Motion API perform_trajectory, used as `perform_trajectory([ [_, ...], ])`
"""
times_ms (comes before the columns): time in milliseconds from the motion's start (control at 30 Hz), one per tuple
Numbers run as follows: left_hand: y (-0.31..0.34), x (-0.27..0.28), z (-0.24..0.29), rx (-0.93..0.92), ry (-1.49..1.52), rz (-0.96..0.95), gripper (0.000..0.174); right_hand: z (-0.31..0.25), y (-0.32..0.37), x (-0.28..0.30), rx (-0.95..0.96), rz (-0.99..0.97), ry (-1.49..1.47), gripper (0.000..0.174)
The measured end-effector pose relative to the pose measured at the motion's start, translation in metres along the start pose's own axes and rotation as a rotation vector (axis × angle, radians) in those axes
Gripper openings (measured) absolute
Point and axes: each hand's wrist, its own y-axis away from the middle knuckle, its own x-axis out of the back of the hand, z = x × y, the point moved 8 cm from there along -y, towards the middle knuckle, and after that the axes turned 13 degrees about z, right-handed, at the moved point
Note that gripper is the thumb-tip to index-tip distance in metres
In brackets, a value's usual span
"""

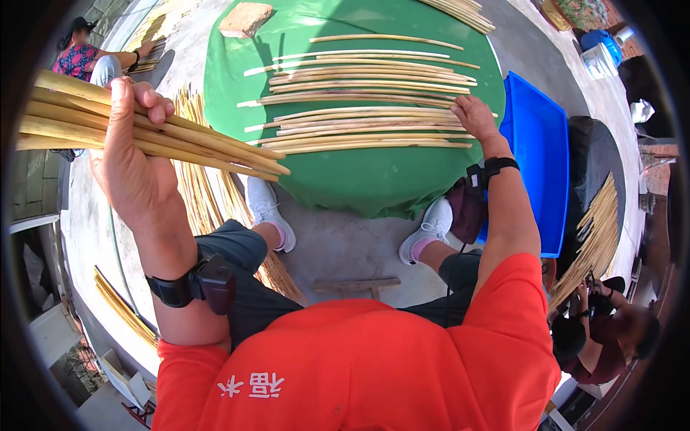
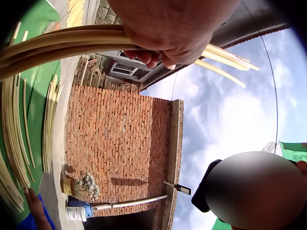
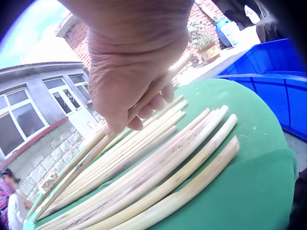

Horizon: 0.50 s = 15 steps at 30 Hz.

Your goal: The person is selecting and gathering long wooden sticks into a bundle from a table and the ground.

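Observation:
In the head view my left hand (image 1: 136, 172), raised at the left, grips a bundle of long, pale yellow peeled stalks (image 1: 208, 146). The bundle's near ends point right, above the edge of the green-covered table (image 1: 345, 176). My right hand (image 1: 476, 117) is low over the table's right side, at the ends of loose stalks (image 1: 374, 131) laid roughly side by side. In the right wrist view its fingers curl round a thin stalk (image 3: 165, 79) that slants up from the row. Thicker stalks (image 3: 192, 184) lie beside it on the cloth.
A brick (image 1: 246, 19) sits at the table's far left, more stalks (image 1: 463, 11) at its far right. A blue bin (image 1: 539, 169) stands right of the table. Stalk piles (image 1: 198, 172) lie on the ground at both sides. Another person (image 1: 80, 54) is at the upper left.

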Motion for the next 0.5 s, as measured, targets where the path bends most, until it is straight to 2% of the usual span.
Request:
perform_trajectory([
  [33,0.0,-0.001,0.001,-0.006,0.011,0.013,0.013,-0.005,-0.006,0.019,0.003,0.003,0.015,0.02],
  [100,0.001,-0.003,0.002,-0.015,0.017,0.024,0.013,-0.01,-0.009,0.026,-0.159,-0.199,-0.014,0.038],
  [133,0.002,-0.004,0.001,-0.013,0.027,0.033,0.013,-0.01,-0.01,0.038,-0.158,-0.195,0.005,0.038],
  [200,0.002,-0.006,0.001,-0.017,0.026,0.043,0.013,-0.011,-0.009,0.041,-0.267,-0.218,-0.158,0.05],
  [233,0.003,-0.007,0.001,-0.022,0.028,0.033,0.013,-0.01,-0.008,0.045,-0.264,-0.217,-0.151,0.05],
  [300,0.003,-0.006,0.004,-0.029,0.02,0.054,0.013,-0.005,-0.001,0.038,-0.408,-0.245,-0.299,0.055],
  [500,0.004,-0.005,0.001,-0.059,0.041,0.067,0.011,-0.014,0.007,0.025,-0.478,-0.303,-0.305,0.057],
])
